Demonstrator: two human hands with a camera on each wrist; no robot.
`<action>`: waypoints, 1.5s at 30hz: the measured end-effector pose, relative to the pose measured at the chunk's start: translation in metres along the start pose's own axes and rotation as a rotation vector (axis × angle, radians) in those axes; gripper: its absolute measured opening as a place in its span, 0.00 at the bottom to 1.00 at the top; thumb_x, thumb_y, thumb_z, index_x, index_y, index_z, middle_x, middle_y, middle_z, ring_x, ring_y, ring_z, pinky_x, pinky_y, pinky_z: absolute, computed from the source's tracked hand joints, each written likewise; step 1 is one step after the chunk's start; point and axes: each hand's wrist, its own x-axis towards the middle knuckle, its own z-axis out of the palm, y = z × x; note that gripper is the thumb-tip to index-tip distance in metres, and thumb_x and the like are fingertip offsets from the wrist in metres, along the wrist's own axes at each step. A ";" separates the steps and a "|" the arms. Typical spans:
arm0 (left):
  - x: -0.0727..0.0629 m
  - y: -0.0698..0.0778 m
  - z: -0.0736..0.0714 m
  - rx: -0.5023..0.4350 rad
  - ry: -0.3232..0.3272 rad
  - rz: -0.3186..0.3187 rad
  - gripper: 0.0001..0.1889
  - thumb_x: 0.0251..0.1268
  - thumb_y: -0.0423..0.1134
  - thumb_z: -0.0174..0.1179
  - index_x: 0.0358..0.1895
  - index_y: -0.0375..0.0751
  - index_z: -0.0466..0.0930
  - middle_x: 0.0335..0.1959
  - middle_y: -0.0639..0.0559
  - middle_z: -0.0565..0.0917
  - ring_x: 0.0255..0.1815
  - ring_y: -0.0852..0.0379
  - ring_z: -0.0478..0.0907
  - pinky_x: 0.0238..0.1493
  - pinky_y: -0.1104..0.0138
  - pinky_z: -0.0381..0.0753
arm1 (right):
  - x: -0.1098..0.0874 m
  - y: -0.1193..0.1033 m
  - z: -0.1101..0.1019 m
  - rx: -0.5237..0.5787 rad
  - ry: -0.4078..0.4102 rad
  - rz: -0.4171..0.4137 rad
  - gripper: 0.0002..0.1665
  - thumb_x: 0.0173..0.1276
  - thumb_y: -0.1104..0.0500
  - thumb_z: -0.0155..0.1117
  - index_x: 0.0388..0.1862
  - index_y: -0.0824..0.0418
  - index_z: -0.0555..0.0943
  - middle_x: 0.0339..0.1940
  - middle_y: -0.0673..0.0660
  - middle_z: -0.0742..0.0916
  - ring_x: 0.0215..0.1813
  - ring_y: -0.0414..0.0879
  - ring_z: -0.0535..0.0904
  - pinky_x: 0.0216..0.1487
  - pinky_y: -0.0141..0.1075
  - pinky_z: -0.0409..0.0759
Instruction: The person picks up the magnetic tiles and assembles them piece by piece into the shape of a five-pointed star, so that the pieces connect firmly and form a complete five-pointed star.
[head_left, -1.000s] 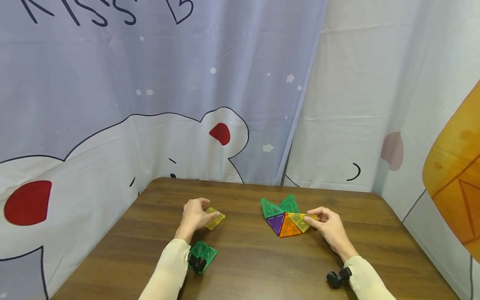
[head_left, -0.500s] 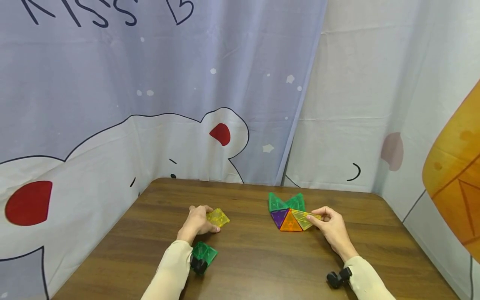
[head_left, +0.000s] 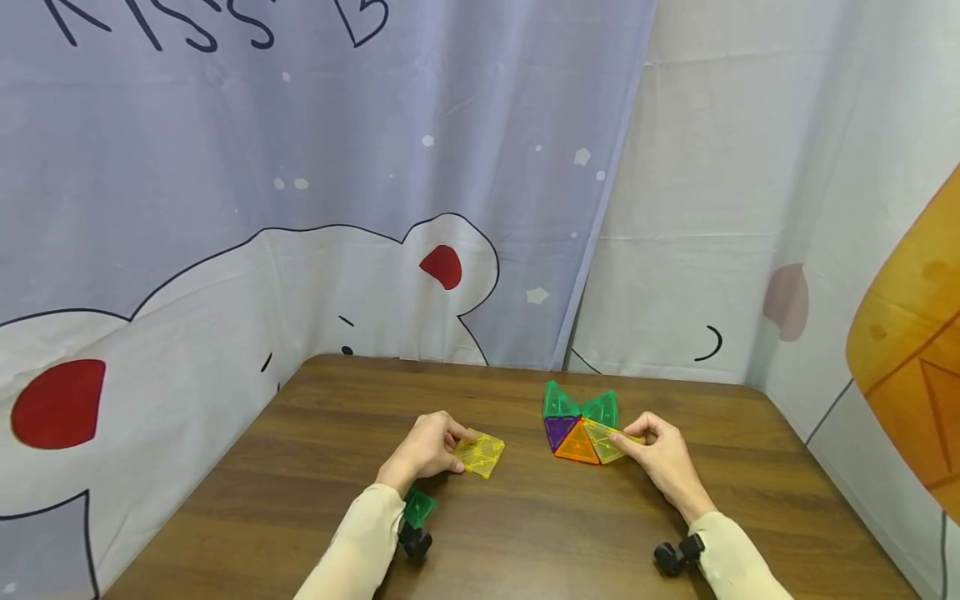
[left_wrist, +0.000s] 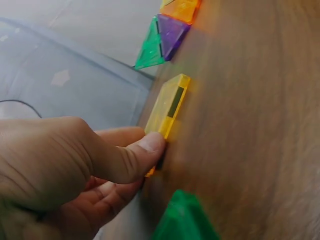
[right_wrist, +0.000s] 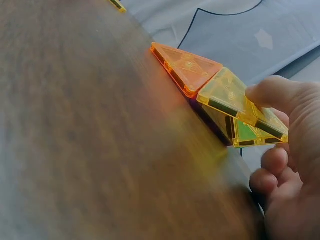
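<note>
Between the thumb and fingers of my left hand (head_left: 426,450) is a yellow square magnetic tile (head_left: 483,456). The left wrist view shows this tile edge-on (left_wrist: 172,102), close over the wood. To the right, my right hand (head_left: 662,460) pinches a yellow triangular magnetic tile (head_left: 600,438) by its outer end. That triangle belongs to a joined fan of tiles: an orange triangle (head_left: 577,445), a purple triangle (head_left: 560,431) and two green triangles (head_left: 603,409) pointing up at the back. In the right wrist view the orange triangle (right_wrist: 187,67) tilts up from the table.
A green tile piece (head_left: 419,505) lies on the table under my left wrist, partly hidden by the sleeve and black wrist camera (head_left: 415,540). The wooden table (head_left: 517,542) ends at a printed curtain (head_left: 517,250) behind.
My left hand has taken hold of the yellow square tile and carried it right, toward the fan. The fan has turned and shifted slightly back and right in my right hand's grip.
</note>
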 end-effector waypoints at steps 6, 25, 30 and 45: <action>-0.005 0.017 -0.002 -0.009 0.003 0.059 0.20 0.51 0.25 0.86 0.48 0.44 0.98 0.52 0.47 0.93 0.44 0.53 0.90 0.45 0.61 0.92 | 0.002 0.001 -0.001 -0.104 0.023 -0.037 0.18 0.69 0.56 0.86 0.41 0.64 0.84 0.30 0.52 0.76 0.31 0.40 0.69 0.33 0.32 0.70; -0.004 0.044 0.005 -0.030 -0.004 -0.012 0.13 0.50 0.34 0.89 0.39 0.46 0.98 0.43 0.55 0.94 0.42 0.59 0.89 0.46 0.65 0.90 | -0.015 -0.060 0.080 0.117 -0.198 -0.318 0.31 0.75 0.70 0.74 0.75 0.65 0.77 0.66 0.67 0.83 0.58 0.56 0.84 0.50 0.30 0.86; -0.005 0.047 0.006 -0.064 -0.034 0.022 0.13 0.49 0.33 0.90 0.38 0.44 0.97 0.41 0.53 0.94 0.40 0.57 0.90 0.44 0.66 0.90 | -0.027 -0.051 0.099 0.002 -0.398 -0.273 0.41 0.75 0.67 0.77 0.83 0.60 0.72 0.73 0.69 0.82 0.66 0.67 0.83 0.54 0.36 0.89; -0.002 0.053 0.016 -0.046 -0.086 0.050 0.17 0.42 0.34 0.93 0.33 0.49 0.93 0.32 0.60 0.90 0.37 0.63 0.84 0.43 0.70 0.86 | -0.035 -0.041 0.104 -0.208 -0.427 -0.277 0.27 0.72 0.63 0.81 0.68 0.56 0.87 0.59 0.53 0.90 0.52 0.47 0.86 0.49 0.33 0.88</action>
